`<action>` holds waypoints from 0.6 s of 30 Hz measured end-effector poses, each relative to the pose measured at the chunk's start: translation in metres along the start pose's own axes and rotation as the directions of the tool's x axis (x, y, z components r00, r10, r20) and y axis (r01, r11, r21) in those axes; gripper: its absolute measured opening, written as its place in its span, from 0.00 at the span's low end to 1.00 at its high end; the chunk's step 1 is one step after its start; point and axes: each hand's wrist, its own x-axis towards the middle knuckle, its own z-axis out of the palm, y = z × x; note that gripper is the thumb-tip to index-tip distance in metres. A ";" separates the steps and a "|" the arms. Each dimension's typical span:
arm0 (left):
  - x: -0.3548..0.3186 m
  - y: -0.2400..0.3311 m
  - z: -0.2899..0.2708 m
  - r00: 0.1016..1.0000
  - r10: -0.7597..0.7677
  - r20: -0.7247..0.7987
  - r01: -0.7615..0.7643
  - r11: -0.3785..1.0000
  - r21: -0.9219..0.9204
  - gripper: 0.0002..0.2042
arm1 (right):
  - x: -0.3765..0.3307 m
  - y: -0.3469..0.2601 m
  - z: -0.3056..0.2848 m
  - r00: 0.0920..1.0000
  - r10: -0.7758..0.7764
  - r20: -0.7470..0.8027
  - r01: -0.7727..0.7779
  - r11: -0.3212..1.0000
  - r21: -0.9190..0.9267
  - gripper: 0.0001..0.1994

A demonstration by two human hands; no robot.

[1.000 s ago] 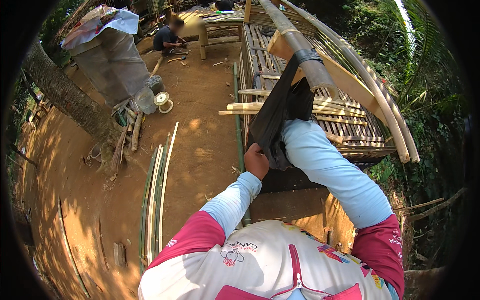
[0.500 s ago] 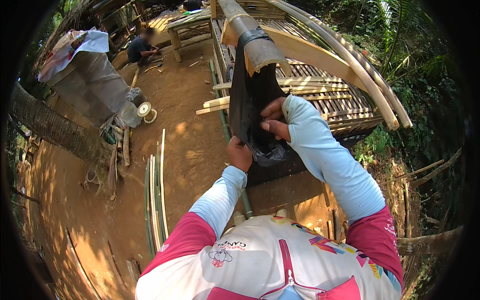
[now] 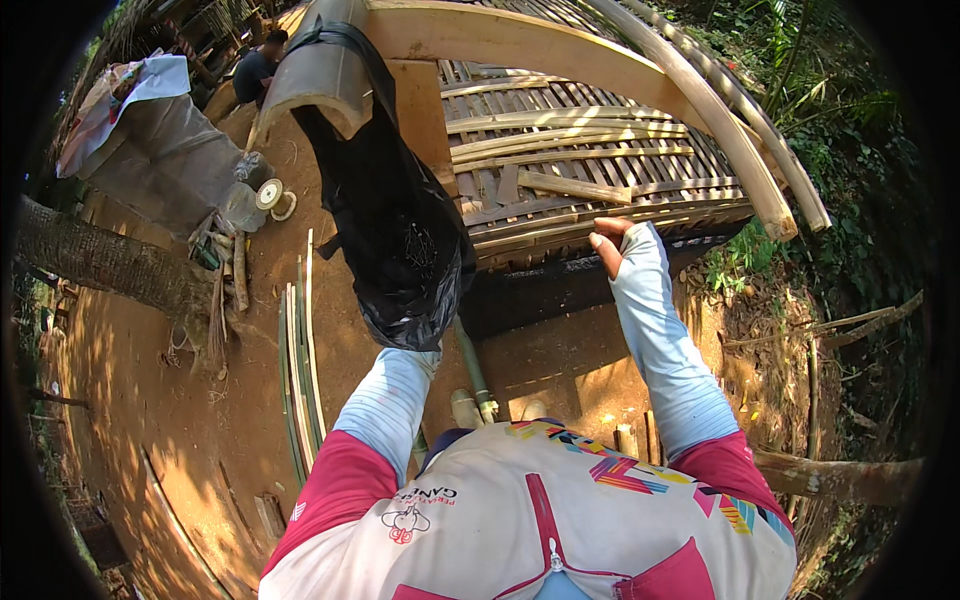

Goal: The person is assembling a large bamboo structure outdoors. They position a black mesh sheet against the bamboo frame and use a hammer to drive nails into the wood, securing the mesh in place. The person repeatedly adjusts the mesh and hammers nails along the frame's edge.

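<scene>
A black plastic bag (image 3: 395,220) hangs from the end of a thick bamboo pole (image 3: 320,85), tied round it by a black strip. Thin shiny pieces, perhaps nails (image 3: 420,245), show inside the open bag. My left forearm (image 3: 385,395) reaches up to the bag's bottom, and the bag hides my left hand. Off to the right, my right hand (image 3: 618,243) is over the front edge of a bamboo-slat platform (image 3: 600,215), fingers bent and close to the thumb. Whatever they hold is too small to make out. Just beyond it lies a tool with a pale wooden handle (image 3: 575,188) and dark blade.
A curved wooden beam (image 3: 540,35) and long bamboo poles (image 3: 710,110) cross above the platform. Bamboo strips (image 3: 300,350) lie on the ground at left, near a tree trunk (image 3: 110,255) and a wire spool (image 3: 272,196). Another person (image 3: 257,70) crouches far left.
My right hand has come out of the bag and moved right, over the platform edge. My left hand has gone from the bag's side to behind its bottom. The view has shifted right.
</scene>
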 end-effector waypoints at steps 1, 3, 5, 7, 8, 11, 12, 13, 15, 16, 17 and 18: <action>-0.001 0.000 -0.004 0.999 0.046 -0.004 -0.045 0.995 0.094 0.12 | 0.006 0.011 -0.001 0.994 0.013 0.112 -0.006 0.998 -0.060 0.14; -0.005 0.001 -0.004 0.993 0.118 -0.006 -0.113 0.965 0.237 0.13 | 0.014 0.032 0.007 0.951 -0.296 0.087 0.305 0.943 -0.136 0.14; -0.007 0.000 -0.007 0.981 0.194 -0.006 -0.180 0.919 0.351 0.14 | 0.032 0.030 0.014 0.819 -0.556 0.142 0.574 0.787 -0.227 0.15; -0.010 -0.001 -0.009 0.965 0.264 -0.017 -0.230 0.868 0.440 0.15 | 0.050 0.033 0.014 0.842 -0.520 0.146 0.533 0.756 -0.381 0.13; -0.010 -0.002 -0.004 0.956 0.295 -0.008 -0.256 0.845 0.470 0.15 | 0.062 0.037 0.009 0.892 -0.431 0.133 0.438 0.756 -0.487 0.12; -0.016 -0.006 0.002 0.931 0.364 0.021 -0.310 0.763 0.568 0.16 | 0.133 0.090 0.022 0.924 -0.355 0.141 0.380 0.889 -0.254 0.09; -0.020 -0.007 0.004 0.933 0.360 0.022 -0.307 0.759 0.575 0.17 | 0.176 0.097 0.038 0.983 0.066 0.169 -0.006 0.942 -0.336 0.10; -0.019 -0.013 0.013 0.933 0.357 0.055 -0.322 0.753 0.574 0.17 | 0.225 0.115 0.050 0.859 0.497 0.126 -0.409 0.813 -0.414 0.11; -0.021 0.001 0.021 0.957 0.289 0.037 -0.265 0.810 0.523 0.16 | 0.251 0.138 0.075 0.713 0.684 0.155 -0.371 0.556 -0.744 0.12; -0.023 0.006 0.021 0.968 0.251 0.008 -0.221 0.834 0.505 0.16 | 0.238 0.114 0.080 0.769 0.563 0.301 -0.004 0.476 -0.879 0.14; -0.026 0.011 0.022 0.976 0.216 -0.034 -0.175 0.864 0.471 0.16 | 0.222 0.085 0.077 0.798 0.425 0.427 0.332 0.282 -0.900 0.16; -0.028 0.016 0.027 0.982 0.181 -0.046 -0.144 0.892 0.428 0.16 | 0.223 0.089 0.071 0.772 0.472 0.425 0.351 0.241 -0.905 0.17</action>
